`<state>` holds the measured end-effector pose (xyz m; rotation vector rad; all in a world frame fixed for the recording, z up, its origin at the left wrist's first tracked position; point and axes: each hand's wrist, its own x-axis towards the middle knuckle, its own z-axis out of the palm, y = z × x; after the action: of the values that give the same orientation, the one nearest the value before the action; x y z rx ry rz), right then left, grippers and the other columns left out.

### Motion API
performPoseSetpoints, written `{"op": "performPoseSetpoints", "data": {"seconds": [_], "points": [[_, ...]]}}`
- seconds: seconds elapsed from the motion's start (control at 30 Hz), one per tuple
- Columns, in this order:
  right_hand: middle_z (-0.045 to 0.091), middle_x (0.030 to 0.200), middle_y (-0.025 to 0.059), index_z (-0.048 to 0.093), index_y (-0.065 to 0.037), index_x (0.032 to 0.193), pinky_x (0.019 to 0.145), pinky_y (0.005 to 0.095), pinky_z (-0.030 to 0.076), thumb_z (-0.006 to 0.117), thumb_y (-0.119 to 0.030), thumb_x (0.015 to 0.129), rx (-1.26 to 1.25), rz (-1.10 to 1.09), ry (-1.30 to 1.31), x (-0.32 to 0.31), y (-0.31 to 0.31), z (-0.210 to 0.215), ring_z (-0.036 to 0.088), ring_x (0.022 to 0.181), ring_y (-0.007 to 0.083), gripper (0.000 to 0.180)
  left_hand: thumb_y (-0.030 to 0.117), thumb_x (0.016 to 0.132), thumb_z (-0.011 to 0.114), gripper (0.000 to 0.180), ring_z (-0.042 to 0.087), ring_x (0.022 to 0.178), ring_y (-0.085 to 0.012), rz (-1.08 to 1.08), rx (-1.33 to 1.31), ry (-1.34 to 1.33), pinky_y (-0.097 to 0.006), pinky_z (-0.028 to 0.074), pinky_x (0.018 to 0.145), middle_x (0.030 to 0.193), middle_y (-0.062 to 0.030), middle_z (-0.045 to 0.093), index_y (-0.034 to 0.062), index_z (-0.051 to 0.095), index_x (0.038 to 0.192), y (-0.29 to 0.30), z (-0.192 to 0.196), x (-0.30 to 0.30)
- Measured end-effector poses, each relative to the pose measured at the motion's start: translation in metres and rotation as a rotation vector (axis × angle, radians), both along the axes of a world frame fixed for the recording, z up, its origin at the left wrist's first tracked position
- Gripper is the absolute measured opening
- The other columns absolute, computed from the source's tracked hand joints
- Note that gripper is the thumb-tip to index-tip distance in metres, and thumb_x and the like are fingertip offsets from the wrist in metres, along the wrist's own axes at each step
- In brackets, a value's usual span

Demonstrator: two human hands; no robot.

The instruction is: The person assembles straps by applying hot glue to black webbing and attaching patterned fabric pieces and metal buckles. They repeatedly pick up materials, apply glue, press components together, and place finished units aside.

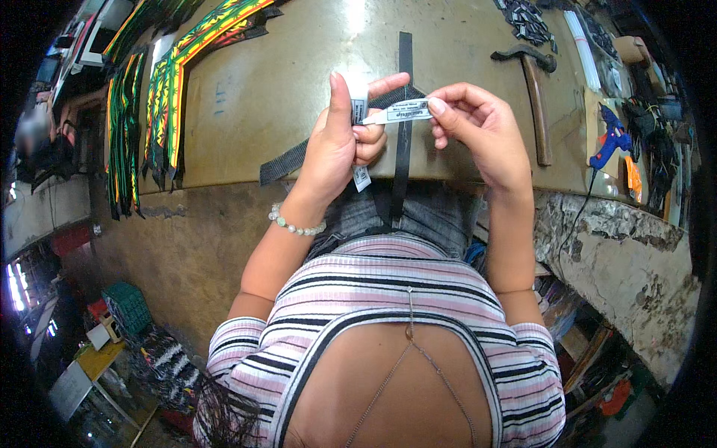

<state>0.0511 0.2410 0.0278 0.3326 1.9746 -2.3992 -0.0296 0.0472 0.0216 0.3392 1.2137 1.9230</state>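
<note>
My left hand (340, 138) grips a strip of white woven labels (361, 112), thumb up, with the strip's tail hanging below my palm. My right hand (474, 123) pinches the free end of one white label (399, 113) and holds it sideways between both hands. Beneath my hands two black webbing straps (404, 149) cross on the metal-topped workbench (254, 104); one runs straight toward me and hangs over the edge, the other lies slanted to the left.
Green, yellow and red patterned straps (168, 97) drape over the bench's left side. A hammer (536, 89) lies to the right, a blue glue gun (611, 138) beyond it, small black pieces (526, 19) at the far right. The bench's crumbling concrete edge (620, 246) is below right.
</note>
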Motion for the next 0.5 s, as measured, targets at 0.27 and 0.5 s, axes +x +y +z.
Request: {"op": "performPoseSetpoints", "data": {"seconds": [0.27,0.5], "points": [[0.065,0.085,0.0021,0.067,0.001,0.107,0.063,0.0206,0.050,0.069,-0.018,0.094,0.276,-0.472,-0.009,0.005,0.050,0.036,0.058,0.072,0.0066,0.023,0.063,0.099,0.034,0.083,0.020,0.048,-0.0015,-0.098,0.127,-0.083,-0.020,0.017,0.043,0.062,0.0099,0.022,-0.0081,0.042,0.140,-0.015,-0.004,0.001],[0.069,0.088,0.0080,0.066,0.003,0.108,0.066,0.0241,0.056,0.068,-0.014,0.094,0.220,-0.474,0.326,0.014,0.017,0.019,0.065,0.074,0.0113,0.022,0.049,0.105,0.037,0.061,0.044,0.066,-0.0076,0.048,0.413,-0.601,-0.016,0.030,0.040,0.098,-0.0064,0.055,-0.0005,0.044,0.140,-0.005,-0.019,-0.008]]}}
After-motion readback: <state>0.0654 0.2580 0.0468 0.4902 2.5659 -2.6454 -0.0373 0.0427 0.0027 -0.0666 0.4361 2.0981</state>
